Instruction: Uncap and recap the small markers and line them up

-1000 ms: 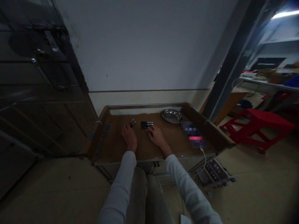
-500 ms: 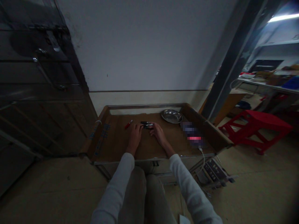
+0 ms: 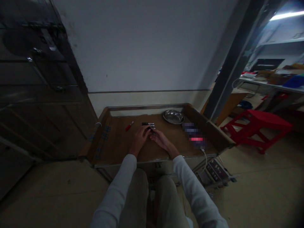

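Note:
My left hand (image 3: pixel 140 138) and my right hand (image 3: pixel 161 139) meet over the middle of the brown-covered tabletop (image 3: pixel 118 148). Both have their fingers closed on a small dark, pen-like thing (image 3: pixel 151 128), mostly hidden by the fingertips. Just beyond them several slim black-and-silver pen-like pieces (image 3: pixel 148 123) lie side by side. To the left of my left hand rests a slim red stick with a pale tip (image 3: pixel 129 126), set at a slant.
A round shiny metal dish (image 3: pixel 173 117) sits at the back right. In front of it lies a blurred-out phone-like device (image 3: pixel 194 136) with a white cable (image 3: pixel 205 160). Raised wooden sides (image 3: pixel 211 133) border the table. A red stool (image 3: pixel 258 126) stands to the right.
My hands have drawn slightly nearer to me and closer together, lifting the dark piece away from the row of black-and-silver pieces, which now shows more fully. The view has shifted a little.

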